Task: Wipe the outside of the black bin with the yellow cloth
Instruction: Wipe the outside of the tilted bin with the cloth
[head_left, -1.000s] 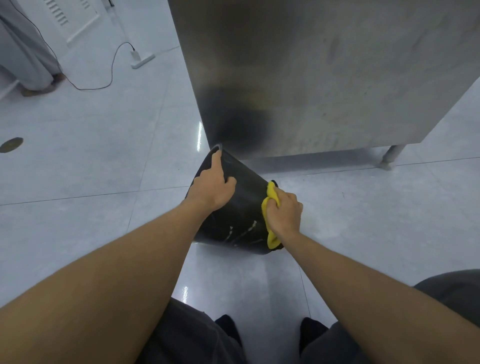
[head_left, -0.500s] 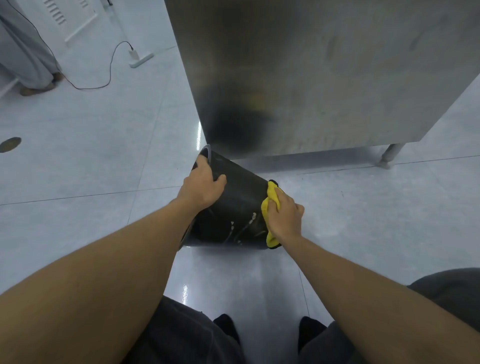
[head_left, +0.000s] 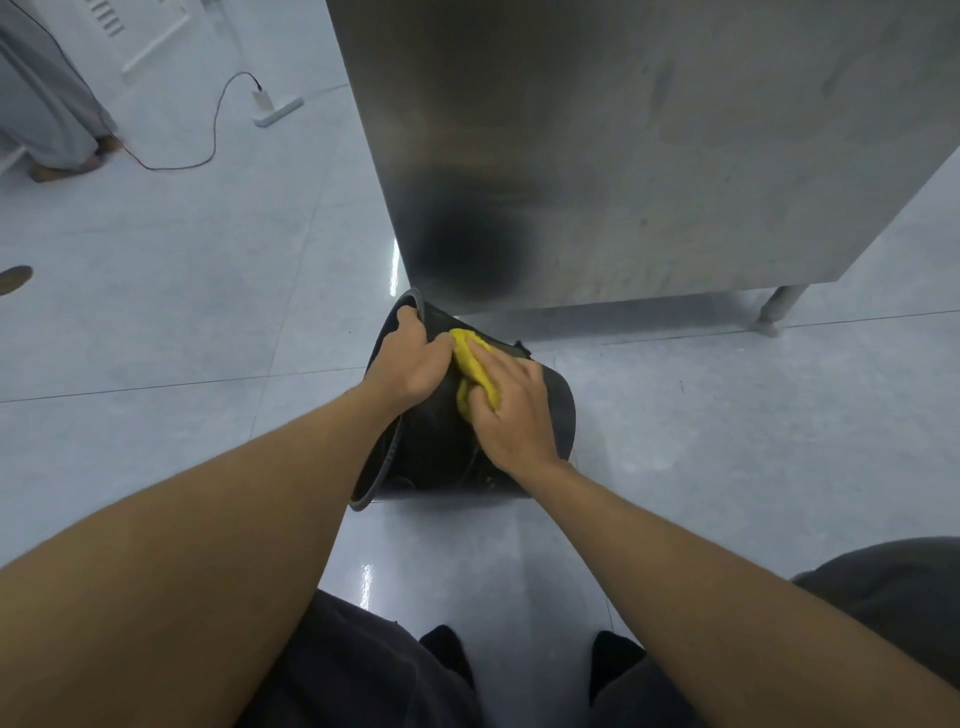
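The black bin (head_left: 558, 415) lies tipped on the floor in front of a steel cabinet, with its open rim toward the left. My left hand (head_left: 413, 358) grips that rim at the top, fingers curled over the edge. The yellow cloth (head_left: 475, 371) is pressed flat against the bin's upper outer wall under my right hand (head_left: 511, 410), right beside my left hand. Pale streaks show on the bin's lower side.
A tall stainless steel cabinet (head_left: 623, 156) stands just behind the bin, on a metal leg (head_left: 776, 309) at the right. A white power strip (head_left: 278, 106) with a black cable lies on the tiled floor at the back left, near another person's trouser legs (head_left: 52, 104). My knees fill the bottom.
My right hand slid the cloth from the bin's right end up across the outer wall toward my left hand. The bin turned, so its rim now faces more left, with my left hand on it.
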